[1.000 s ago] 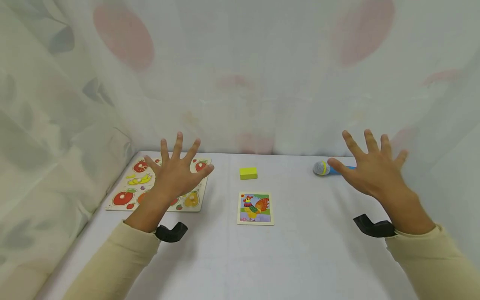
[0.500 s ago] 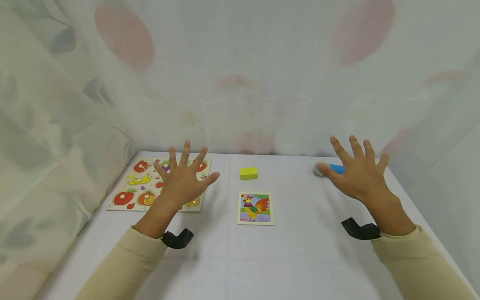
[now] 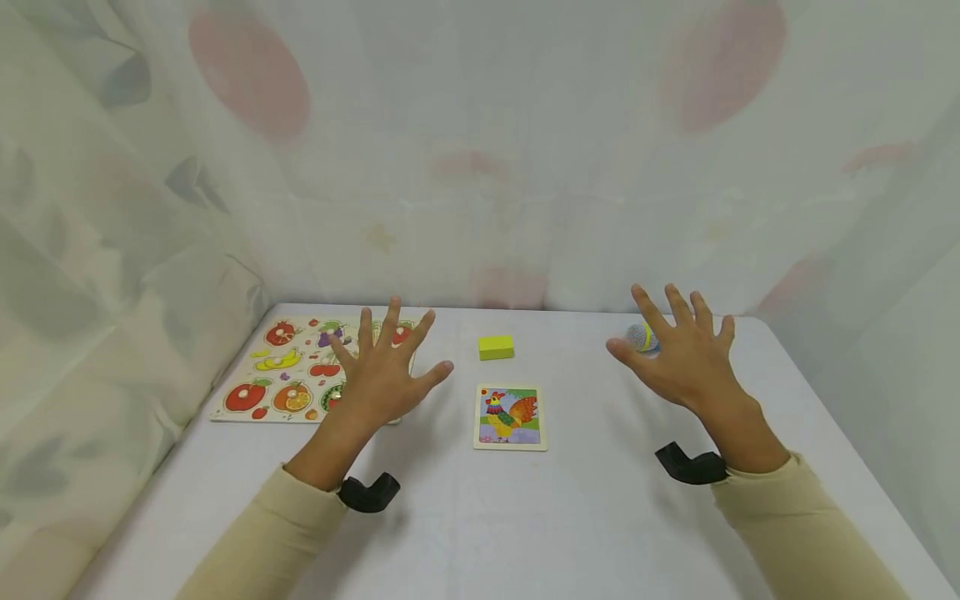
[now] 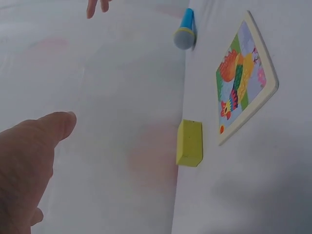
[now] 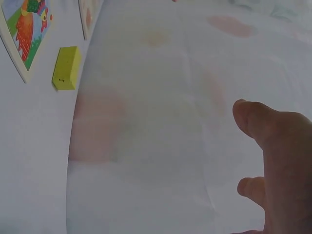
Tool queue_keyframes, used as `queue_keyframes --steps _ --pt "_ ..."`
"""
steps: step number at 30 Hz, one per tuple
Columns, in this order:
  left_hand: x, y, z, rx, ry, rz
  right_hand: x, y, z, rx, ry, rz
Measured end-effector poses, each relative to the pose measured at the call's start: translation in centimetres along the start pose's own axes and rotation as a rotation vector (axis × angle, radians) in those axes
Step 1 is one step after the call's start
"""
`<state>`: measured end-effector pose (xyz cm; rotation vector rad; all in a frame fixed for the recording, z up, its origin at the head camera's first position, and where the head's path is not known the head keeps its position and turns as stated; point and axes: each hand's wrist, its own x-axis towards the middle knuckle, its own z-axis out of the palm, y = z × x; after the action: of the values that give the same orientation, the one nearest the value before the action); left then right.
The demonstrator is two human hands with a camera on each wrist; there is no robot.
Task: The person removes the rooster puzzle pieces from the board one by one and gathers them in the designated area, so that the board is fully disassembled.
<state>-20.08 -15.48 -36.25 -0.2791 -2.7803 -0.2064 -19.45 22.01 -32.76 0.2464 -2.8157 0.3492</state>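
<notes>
White table (image 3: 502, 525); left hand (image 3: 381, 383), right hand (image 3: 686, 362) spread, empty above; careless right-hand lowering could roll microphone (image 3: 640, 337) beyond it.

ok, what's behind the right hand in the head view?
A microphone: its grey head shows past the right hand. Most of its blue handle, visible in the left wrist view, is covered there.

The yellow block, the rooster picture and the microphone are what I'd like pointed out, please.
Yellow block (image 4: 192, 142): left wrist view, on its widest visible face.
Rooster picture (image 3: 511, 417): head view, middle of its printed face.
Microphone (image 4: 185, 31): left wrist view, on its yellow band.
</notes>
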Motion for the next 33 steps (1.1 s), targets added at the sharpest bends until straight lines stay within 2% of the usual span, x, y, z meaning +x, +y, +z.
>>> queue_keyframes --steps 16,23,33 --pt "-0.9 1.3 2.8 -0.056 0.007 0.076 0.5 -0.6 3.3 0.031 0.015 -0.056" --pt "-1.5 2.0 4.0 -0.098 -0.035 0.092 0.6 -1.0 4.7 0.048 0.002 -0.071" --pt "-2.4 2.7 5.7 -0.110 -0.065 0.134 0.6 -2.0 6.6 0.029 -0.030 -0.058"
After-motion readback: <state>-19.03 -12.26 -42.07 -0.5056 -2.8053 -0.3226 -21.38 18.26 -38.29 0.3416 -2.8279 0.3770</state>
